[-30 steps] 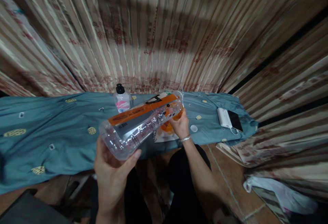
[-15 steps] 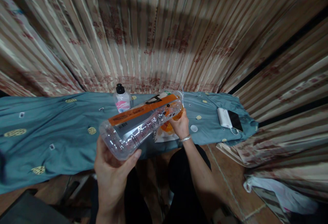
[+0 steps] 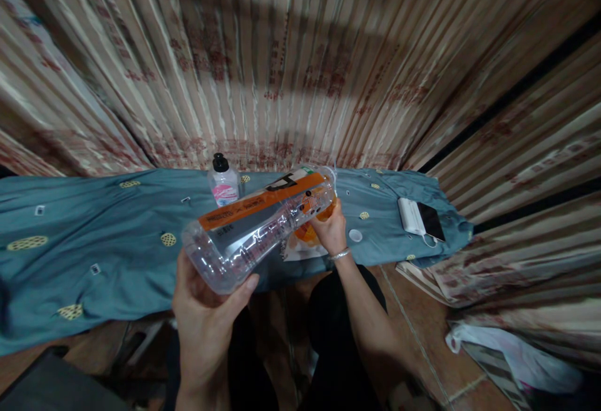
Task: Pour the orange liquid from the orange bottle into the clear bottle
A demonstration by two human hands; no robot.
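A large clear plastic bottle (image 3: 260,226) with an orange and grey label lies tilted across the middle of the view, its neck to the upper right. My left hand (image 3: 204,311) is closed around the bottle's base from below. At the neck end, my right hand (image 3: 332,229) is wrapped round an orange see-through container (image 3: 326,212), partly hidden by the bottle and my fingers. Below them a pale sheet or packet with an orange print (image 3: 305,252) lies on the cloth. A small round white lid (image 3: 355,235) is just right of my right hand.
A pump-topped bottle with a pink label (image 3: 224,185) stands at the back on the teal patterned cloth (image 3: 136,229). To the right lie a white box-like device (image 3: 410,215) and a dark-screened phone (image 3: 431,221). A pleated curtain (image 3: 291,72) hangs behind.
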